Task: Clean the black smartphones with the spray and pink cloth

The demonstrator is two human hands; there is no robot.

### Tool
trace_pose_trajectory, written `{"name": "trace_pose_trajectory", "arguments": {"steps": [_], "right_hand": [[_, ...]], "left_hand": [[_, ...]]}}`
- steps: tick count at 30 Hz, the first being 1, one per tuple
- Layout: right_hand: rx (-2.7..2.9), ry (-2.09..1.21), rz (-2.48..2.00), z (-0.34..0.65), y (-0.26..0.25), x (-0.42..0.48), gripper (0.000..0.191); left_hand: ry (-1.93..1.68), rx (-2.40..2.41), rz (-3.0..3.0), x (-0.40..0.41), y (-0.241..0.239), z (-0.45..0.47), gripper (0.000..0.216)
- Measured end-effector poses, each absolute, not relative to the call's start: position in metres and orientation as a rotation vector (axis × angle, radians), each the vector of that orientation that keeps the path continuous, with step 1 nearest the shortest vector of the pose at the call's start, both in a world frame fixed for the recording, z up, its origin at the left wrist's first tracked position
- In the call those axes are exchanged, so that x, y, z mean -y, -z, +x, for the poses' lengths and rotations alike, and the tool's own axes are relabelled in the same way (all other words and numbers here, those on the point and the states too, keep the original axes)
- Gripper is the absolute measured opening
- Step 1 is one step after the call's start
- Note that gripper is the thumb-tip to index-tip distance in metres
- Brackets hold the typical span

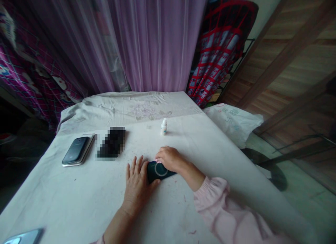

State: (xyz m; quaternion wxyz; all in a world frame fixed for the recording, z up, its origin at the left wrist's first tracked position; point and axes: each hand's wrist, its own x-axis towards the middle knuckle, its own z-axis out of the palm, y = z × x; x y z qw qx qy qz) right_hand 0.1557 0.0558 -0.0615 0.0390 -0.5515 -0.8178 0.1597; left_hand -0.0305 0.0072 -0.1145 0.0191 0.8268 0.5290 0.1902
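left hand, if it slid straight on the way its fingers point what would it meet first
Probably only bare tablecloth: the left hand points between the dark blurred item and the white bottle, toward the purple curtain; depth is unclear.

Table under a stained white cloth (78, 202), middle of frame. Left of centre: dark smartphone (78, 150) lying face up, a blurred-out dark block (111, 143) just beside it. Small white bottle (163, 126) upright above centre. Corner of a silver device (23, 237) at lower left edge. Purple curtain (147, 41) along the top; red-and-black patterned fabric (223, 44) upper right; pink print fabric (28, 72) upper left. Wood panelling (296, 55) far right.
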Motion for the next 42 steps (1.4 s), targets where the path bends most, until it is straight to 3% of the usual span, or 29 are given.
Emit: {"name": "trace_pose_trajectory", "arguments": {"steps": [6, 16, 28, 42], "right_hand": [[2.475, -0.475, -1.612, 0.141, 0.064, -0.050, 0.024], [2.203, -0.464, -1.948, 0.227, 0.062, -0.039, 0.025], [2.327, -0.395, -1.704, 0.140, 0.068, -0.039, 0.025], [1.778, -0.464, -1.968, 0.253, 0.087, -0.015, 0.027]], "left_hand": [[-0.607, -1.657, 2.581, -0.008, 0.118, -0.031, 0.063], [-0.595, -1.627, 2.587, -0.006, 0.117, -0.030, 0.060], [-0.613, -1.603, 2.592, -0.008, 0.122, -0.031, 0.063], [-0.618, -1.573, 2.553, -0.009, 0.121, -0.031, 0.062]]}}
